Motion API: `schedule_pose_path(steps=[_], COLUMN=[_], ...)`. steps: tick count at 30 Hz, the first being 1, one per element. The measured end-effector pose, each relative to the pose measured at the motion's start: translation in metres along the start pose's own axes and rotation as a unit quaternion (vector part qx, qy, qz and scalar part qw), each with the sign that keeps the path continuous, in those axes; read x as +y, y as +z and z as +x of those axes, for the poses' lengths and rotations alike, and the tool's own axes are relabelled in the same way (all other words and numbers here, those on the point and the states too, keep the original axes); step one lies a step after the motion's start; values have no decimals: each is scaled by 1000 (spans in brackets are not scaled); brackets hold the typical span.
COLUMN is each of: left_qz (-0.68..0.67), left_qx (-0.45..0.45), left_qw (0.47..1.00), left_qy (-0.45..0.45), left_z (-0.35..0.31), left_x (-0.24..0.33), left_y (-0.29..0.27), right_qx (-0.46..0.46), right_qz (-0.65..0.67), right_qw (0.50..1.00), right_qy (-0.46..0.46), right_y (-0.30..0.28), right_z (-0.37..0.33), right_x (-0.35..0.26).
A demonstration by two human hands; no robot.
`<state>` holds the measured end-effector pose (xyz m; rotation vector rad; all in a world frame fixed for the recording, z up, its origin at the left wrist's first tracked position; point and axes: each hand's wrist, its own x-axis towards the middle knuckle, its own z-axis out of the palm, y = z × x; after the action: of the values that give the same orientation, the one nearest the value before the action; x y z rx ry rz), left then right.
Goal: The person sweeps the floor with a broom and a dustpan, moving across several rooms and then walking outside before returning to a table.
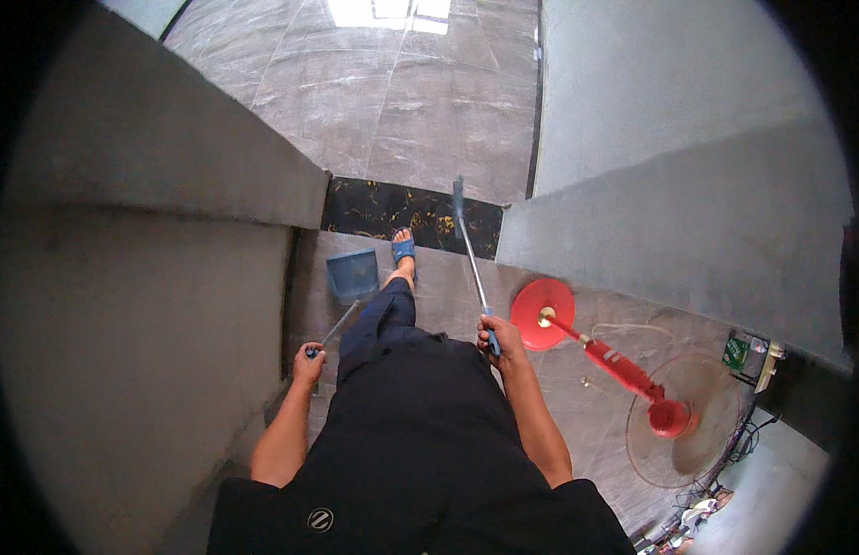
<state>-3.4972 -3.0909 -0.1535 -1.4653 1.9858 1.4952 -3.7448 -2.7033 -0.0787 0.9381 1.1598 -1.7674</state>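
Note:
My left hand (307, 363) is closed around the handle end of a long-handled dustpan, whose blue-grey pan (354, 276) is low by the floor, left of my foot. In my right hand (500, 339) is the blue grip of a broom (472, 257) with a silver stick. Its narrow grey-blue head (458, 208) reaches forward over the black doorway strip. The head appears edge-on, and I cannot tell whether it touches the floor.
A red standing fan (624, 372) with a round base is on the right. Grey walls (143, 305) flank the doorway, with a black gold-veined threshold (365, 205) between them. Tiled floor (392, 92) continues beyond. Cables (746, 442) and small items lie along the right wall.

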Motion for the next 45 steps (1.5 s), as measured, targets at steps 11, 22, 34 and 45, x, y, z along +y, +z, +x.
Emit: schedule_pose_path(steps=[11,22,34,45], left_qz=[70,-5,10,32], left_qx=[-25,57,112,120], left_qw=[997,998,991,985], left_qy=[4,-37,-75,-123], left_z=[152,174,186,223], left_x=[226,377,496,550], left_y=[2,35,103,108], right_qx=[-36,-112,33,211], right_qz=[-53,-88,67,-226], right_qw=[993,943,984,950], right_qy=[94,300,161,-41], right_y=[130,245,195,244], right_z=[127,350,465,481], right_x=[-203,-354,-648,-706])
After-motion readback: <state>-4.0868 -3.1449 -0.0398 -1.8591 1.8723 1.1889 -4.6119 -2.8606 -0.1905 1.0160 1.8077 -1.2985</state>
